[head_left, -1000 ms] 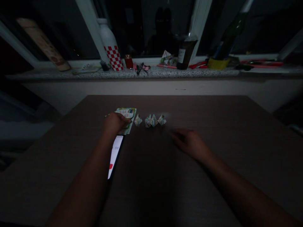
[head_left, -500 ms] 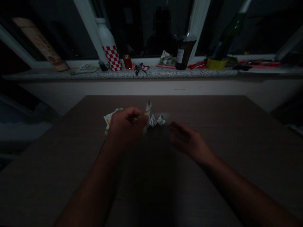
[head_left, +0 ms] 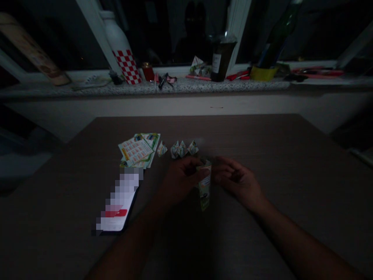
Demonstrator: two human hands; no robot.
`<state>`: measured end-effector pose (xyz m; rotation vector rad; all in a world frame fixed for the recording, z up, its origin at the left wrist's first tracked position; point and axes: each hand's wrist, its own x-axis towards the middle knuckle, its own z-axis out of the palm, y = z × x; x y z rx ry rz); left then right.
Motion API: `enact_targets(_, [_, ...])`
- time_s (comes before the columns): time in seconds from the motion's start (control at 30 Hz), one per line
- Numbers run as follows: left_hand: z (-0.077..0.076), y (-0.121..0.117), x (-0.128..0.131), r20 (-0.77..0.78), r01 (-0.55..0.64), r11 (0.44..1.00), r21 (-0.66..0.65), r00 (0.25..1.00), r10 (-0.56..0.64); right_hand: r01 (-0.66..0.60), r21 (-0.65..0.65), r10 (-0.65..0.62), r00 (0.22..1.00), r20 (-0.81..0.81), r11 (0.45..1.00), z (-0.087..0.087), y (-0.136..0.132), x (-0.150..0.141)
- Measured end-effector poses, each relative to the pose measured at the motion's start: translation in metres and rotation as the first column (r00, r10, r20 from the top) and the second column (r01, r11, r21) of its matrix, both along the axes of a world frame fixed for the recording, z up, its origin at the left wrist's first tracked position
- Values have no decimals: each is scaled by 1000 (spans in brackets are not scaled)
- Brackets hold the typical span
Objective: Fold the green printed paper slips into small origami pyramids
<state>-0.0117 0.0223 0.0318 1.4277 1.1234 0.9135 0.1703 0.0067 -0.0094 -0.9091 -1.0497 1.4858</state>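
My left hand (head_left: 188,175) pinches a printed paper leaflet (head_left: 205,190), which is curled or folded into a narrow upright strip. Just right of it is my right hand (head_left: 237,179), its fingers bent and a little apart, with nothing visible in them. Whether its fingertips touch the paper is too dark to tell. Behind my left hand, several small folded-paper shapes (head_left: 182,149) stand in a row on the table. A loose stack of printed leaflets (head_left: 135,151) lies farther left.
A phone (head_left: 119,202) with a lit screen lies on the wooden table (head_left: 276,147), left of my forearm. Along the granite windowsill (head_left: 186,88) stand a red-checked white bottle (head_left: 126,62), a small red jar (head_left: 148,72), a dark cup (head_left: 221,60) and a green bottle (head_left: 276,39).
My left hand has moved right and toward me with the leaflet, uncovering the stack, phone and more folded shapes. My right hand is now close beside the leaflet.
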Motion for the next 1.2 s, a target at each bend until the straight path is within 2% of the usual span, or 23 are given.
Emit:
enact_targets(0.2, [-4, -4, 4, 198, -50, 989, -138, 977, 77, -69, 22, 69, 998, 1, 997, -3, -2, -4])
enact_targets(0.33, [-6, -5, 8, 239, -45, 981, -190, 967, 90, -102, 27, 104, 994, -44, 994, -4, -3, -5])
enact_targets(0.4, [-9, -6, 7, 217, -89, 983, -159, 968, 123, -47, -4, 47, 998, -48, 999, -5, -3, -4])
enact_targets(0.53, [-18, -5, 3, 102, -263, 965, -11, 959, 263, 49, -55, -51, 998, -37, 997, -6, -2, -1])
enact_targets(0.6, [-23, -4, 2, 85, -227, 972, -55, 969, 232, 53, -67, -55, 998, -30, 996, -5, -1, 0])
enact_targets(0.7, [-28, -3, 3, 161, -92, 977, -193, 979, 124, 56, -80, -57, 998, -20, 995, -6, -2, 0])
enact_targets(0.77, [-31, -3, 5, 183, -57, 974, -221, 978, 98, 53, -82, -55, 998, -25, 995, -8, -3, 0])
enact_targets(1.0, [-42, -4, 9, 123, -131, 974, -187, 980, 156, 38, -116, -42, 999, -31, 993, -11, -2, -1])
enact_targets(1.2, [-42, -4, 11, 108, -190, 963, -192, 971, 213, 73, -139, -75, 997, -11, 988, -14, 1, 1])
